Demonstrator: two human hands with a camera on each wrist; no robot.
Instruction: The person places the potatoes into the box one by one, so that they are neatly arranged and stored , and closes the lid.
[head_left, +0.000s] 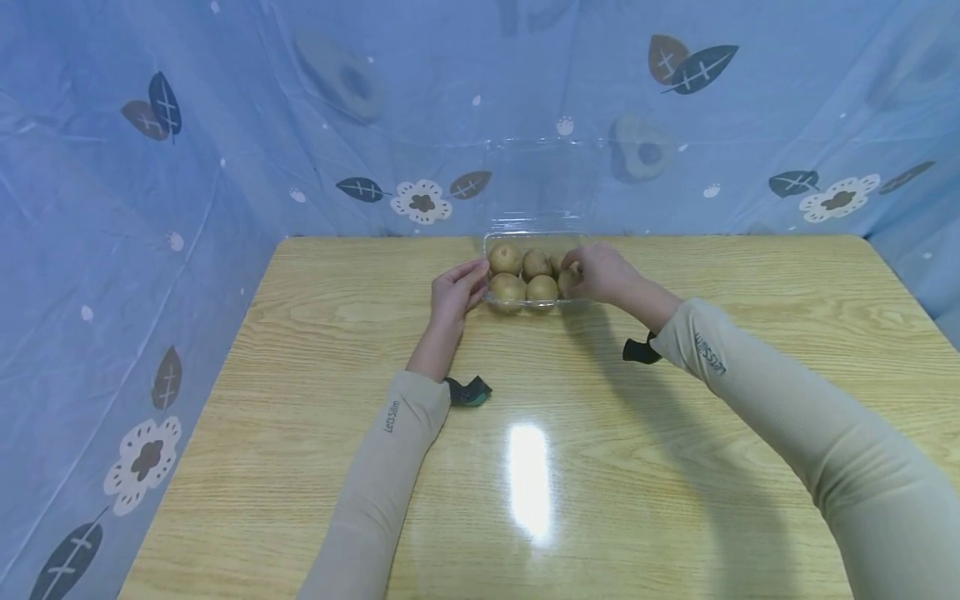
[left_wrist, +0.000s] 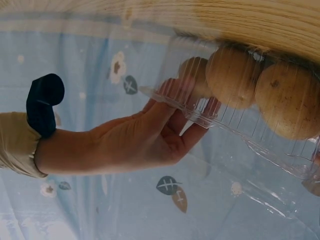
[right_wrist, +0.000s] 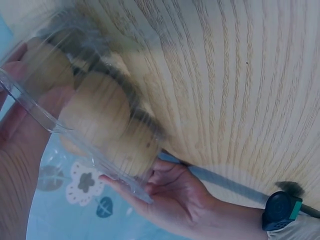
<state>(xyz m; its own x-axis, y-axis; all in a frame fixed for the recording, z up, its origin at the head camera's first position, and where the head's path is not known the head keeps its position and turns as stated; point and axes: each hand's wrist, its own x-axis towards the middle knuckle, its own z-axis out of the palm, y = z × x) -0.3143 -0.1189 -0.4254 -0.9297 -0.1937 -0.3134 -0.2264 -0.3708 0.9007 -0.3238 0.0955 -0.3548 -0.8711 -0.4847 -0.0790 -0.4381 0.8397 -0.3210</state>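
I had the left hand [head_left: 456,293] w/ straight fingers pressed flat on the left wall of the clear plastic clamshell box [head_left: 495,292], while the right hand [head_left: 600,273] curled over its right end, apparently pinching the rim, though I couldn't tell that grip for sure. The box sat at the far edge of the pale wood-grain table [head_left: 525,467], lid up against the blue leaf-print curtain [head_left: 225,167], holding round brown kiwifruit [head_left: 507,288]. My worry: thin walls could buckle under a squeeze, so fruit might roll out.
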